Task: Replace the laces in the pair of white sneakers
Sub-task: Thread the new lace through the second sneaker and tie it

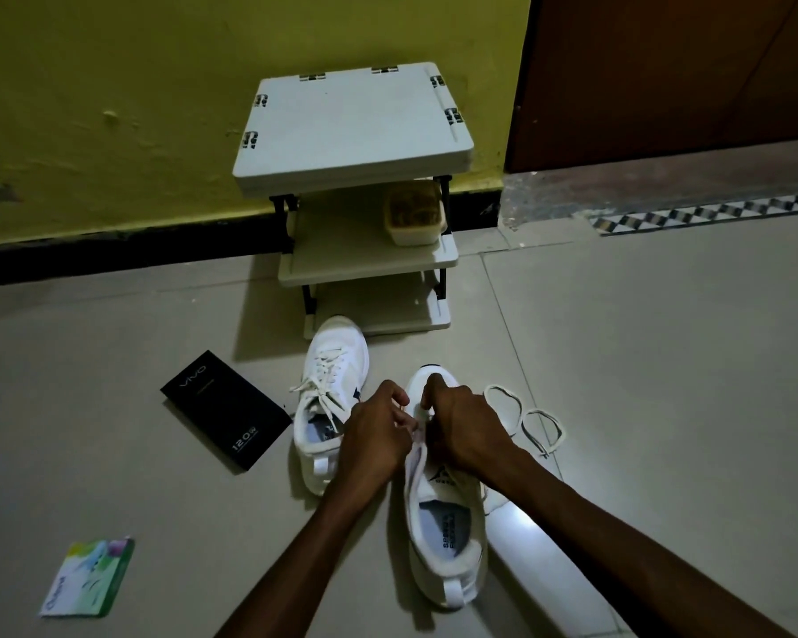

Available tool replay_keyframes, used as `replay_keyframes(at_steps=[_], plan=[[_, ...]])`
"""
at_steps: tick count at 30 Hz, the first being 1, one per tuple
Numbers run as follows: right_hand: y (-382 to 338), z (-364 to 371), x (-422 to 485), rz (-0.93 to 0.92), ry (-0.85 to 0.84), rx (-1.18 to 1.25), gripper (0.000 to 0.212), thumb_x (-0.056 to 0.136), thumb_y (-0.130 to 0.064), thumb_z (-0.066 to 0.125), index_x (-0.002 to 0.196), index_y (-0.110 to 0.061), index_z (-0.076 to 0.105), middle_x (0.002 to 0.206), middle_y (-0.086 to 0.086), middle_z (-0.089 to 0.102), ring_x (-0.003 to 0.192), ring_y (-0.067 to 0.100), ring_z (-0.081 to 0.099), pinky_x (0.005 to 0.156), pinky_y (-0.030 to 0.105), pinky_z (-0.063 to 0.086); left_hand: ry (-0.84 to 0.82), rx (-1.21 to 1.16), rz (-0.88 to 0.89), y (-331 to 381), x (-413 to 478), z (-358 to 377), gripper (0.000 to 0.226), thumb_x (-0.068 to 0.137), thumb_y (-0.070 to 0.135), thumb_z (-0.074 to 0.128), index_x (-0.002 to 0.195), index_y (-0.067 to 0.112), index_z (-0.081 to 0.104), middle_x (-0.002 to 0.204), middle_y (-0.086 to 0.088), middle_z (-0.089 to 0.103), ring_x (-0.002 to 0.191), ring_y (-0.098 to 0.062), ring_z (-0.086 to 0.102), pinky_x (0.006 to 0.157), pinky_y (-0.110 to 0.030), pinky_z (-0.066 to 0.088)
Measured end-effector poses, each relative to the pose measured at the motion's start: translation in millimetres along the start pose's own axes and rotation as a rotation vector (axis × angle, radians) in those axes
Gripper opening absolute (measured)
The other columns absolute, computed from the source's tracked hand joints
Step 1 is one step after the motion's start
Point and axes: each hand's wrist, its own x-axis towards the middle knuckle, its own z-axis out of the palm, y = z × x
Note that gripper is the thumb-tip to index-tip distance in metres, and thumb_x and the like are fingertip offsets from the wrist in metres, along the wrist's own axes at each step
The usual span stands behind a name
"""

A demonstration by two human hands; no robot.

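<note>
Two white sneakers stand on the tiled floor. The left sneaker (329, 398) is laced, its lace ends lying loose. The right sneaker (445, 518) lies in front of me, toe pointing away. My left hand (375, 430) and my right hand (457, 423) are both over its eyelet area with curled fingers, pinching at the upper near the toe; what is between the fingertips is hidden. A loose white lace (528, 419) lies in loops on the floor just right of that shoe.
A white three-tier rack (355, 131) stands against the yellow wall, a small container (414, 215) on its middle shelf. A black phone box (226, 409) lies left of the shoes. A green packet (88, 577) sits at lower left. A brown door (664, 76) is at upper right.
</note>
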Motion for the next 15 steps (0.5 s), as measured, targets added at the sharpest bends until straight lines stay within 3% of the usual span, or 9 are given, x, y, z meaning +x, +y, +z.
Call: replay_keyframes(at_steps=[3,7,9,12,15], plan=[[0.7,0.6,0.7,0.027,0.002,0.014,0.049,0.084,-0.017,0.064,0.126,-0.008,0.039,0.106,0.013,0.061,0.094,0.032,0.062,0.066,0.03,0.037,-0.005,0.011,0.01,-0.1,0.7,1.8,0.034,0.074,-0.001,0.063,0.093,0.026,0.054,0.074,0.007,0.071,0.072,-0.017,0.069,0.073,-0.045,0.057],[-2.0,7.4,-2.9,0.114,0.154,0.147,0.028,0.081,-0.012,0.061,0.103,-0.014,0.043,0.085,0.002,0.059,0.077,0.023,0.059,0.063,0.027,0.036,0.026,0.109,0.049,3.9,-1.0,5.2,0.034,0.077,0.005,0.068,0.093,0.03,0.052,0.077,0.012,0.07,0.073,-0.011,0.066,0.07,-0.029,0.053],[-3.5,11.7,-4.8,0.141,0.206,0.178,0.02,0.082,-0.013,0.057,0.098,-0.017,0.045,0.08,-0.001,0.06,0.072,0.018,0.057,0.06,0.025,0.036,0.039,0.124,0.066,3.2,-0.8,5.8,0.035,0.078,0.006,0.069,0.095,0.032,0.053,0.078,0.013,0.069,0.072,-0.01,0.066,0.069,-0.03,0.054],[-1.8,11.9,-5.8,0.159,0.238,0.257,0.019,0.077,-0.007,0.057,0.087,-0.022,0.052,0.073,-0.004,0.062,0.068,0.015,0.059,0.06,0.028,0.046,0.021,0.096,0.101,2.5,0.4,3.9,0.032,0.081,0.008,0.068,0.1,0.03,0.056,0.079,0.01,0.068,0.07,-0.009,0.067,0.069,-0.03,0.057],[-0.7,5.2,-10.1,0.144,0.247,0.247,0.016,0.077,-0.006,0.062,0.085,-0.019,0.06,0.08,-0.002,0.066,0.073,0.017,0.063,0.068,0.03,0.052,0.016,0.073,0.101,5.7,2.5,1.3,0.023,0.082,0.01,0.069,0.097,0.026,0.06,0.077,0.008,0.069,0.067,-0.006,0.066,0.064,-0.02,0.05]])
